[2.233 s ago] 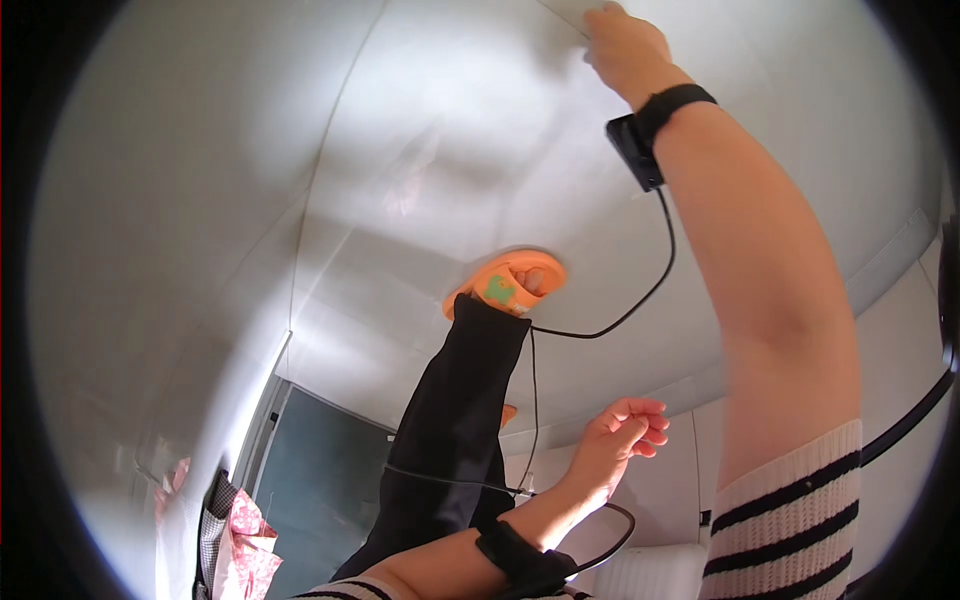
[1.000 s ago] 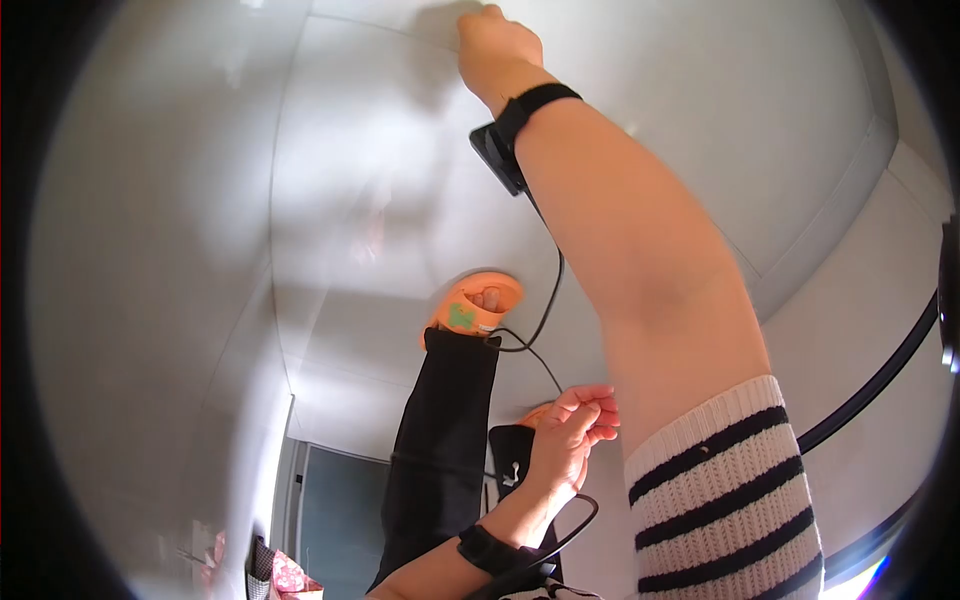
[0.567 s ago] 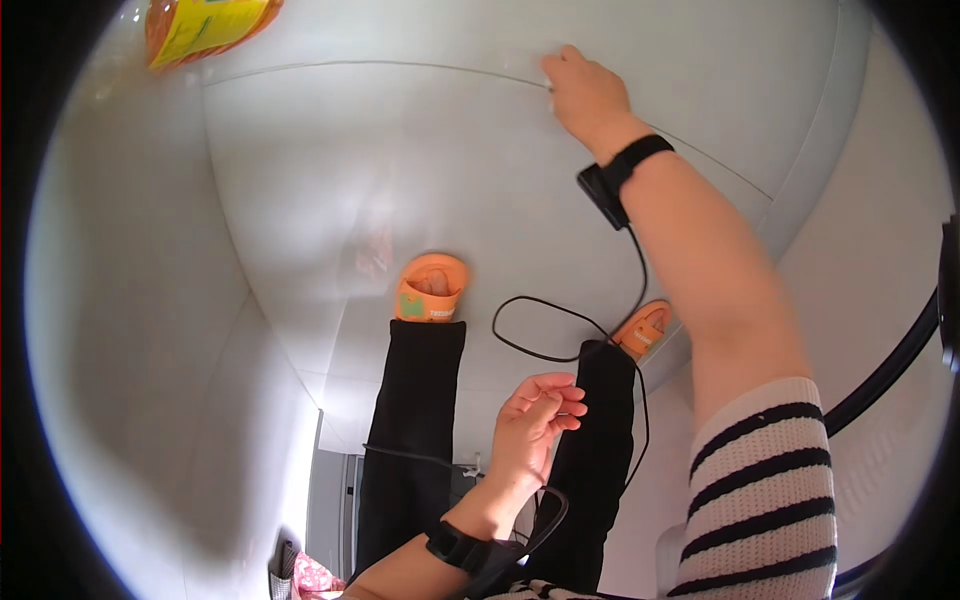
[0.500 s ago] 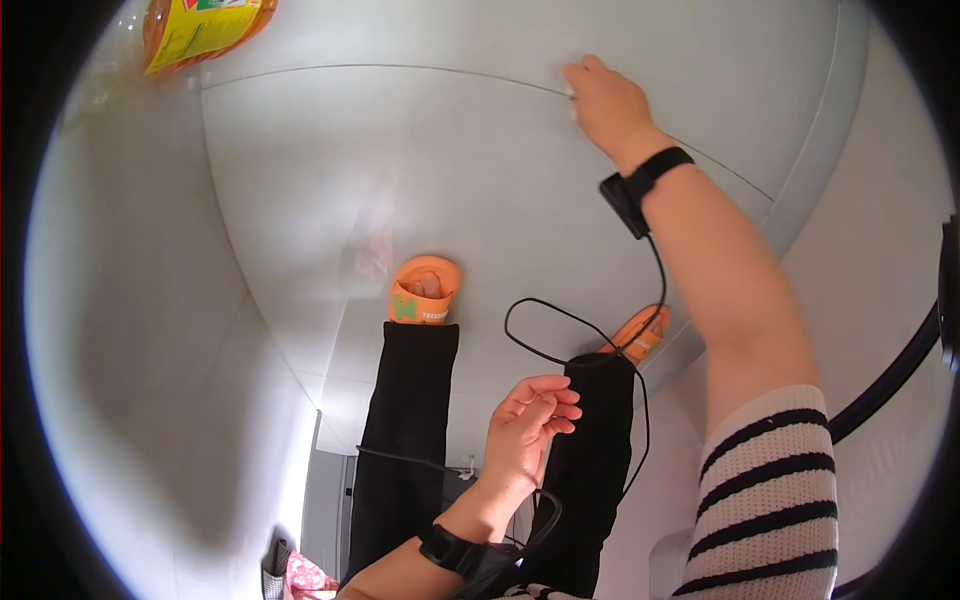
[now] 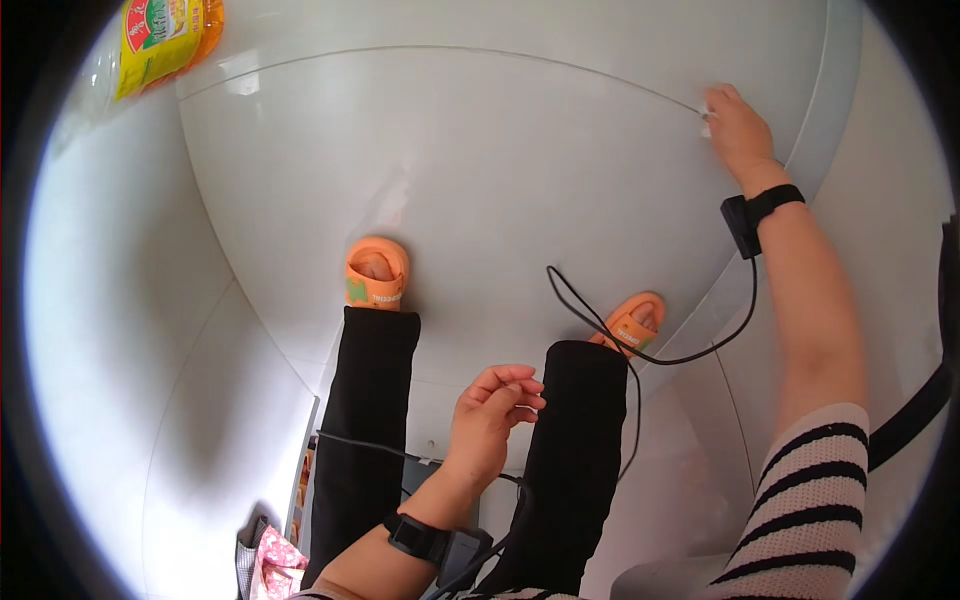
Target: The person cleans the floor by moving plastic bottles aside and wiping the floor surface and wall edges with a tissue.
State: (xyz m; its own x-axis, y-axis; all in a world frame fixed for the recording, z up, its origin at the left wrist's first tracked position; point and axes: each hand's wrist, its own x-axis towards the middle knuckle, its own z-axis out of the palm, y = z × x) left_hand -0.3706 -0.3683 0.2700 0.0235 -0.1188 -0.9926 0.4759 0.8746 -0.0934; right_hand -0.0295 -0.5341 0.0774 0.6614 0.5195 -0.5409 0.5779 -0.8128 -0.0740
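At the upper right, my right hand point(image 5: 741, 128) reaches out over the pale floor point(image 5: 480, 150). Its fingers are curled together near a floor seam, around a small whitish thing that I cannot make out. My left hand point(image 5: 490, 415) is at the lower middle, in front of my black trousers point(image 5: 575, 450), its fingers loosely bent and slightly apart, with nothing seen in it. Each wrist bears a black strap with a small device, and a black cable point(image 5: 700, 355) hangs from the right one. Orange slippers point(image 5: 377, 272) are on my feet.
A bottle with a yellow label point(image 5: 160, 45) and orange contents lies at the upper left. Pink patterned cloth point(image 5: 278, 560) is at the lower left, near a door edge. A thick black tube point(image 5: 910, 415) runs along the right, beside the pale wall.
My right hand has moved to the right across the floor. The view has shifted, and the bottle has come into sight. My feet now stand apart, and my left hand keeps its bent pose.
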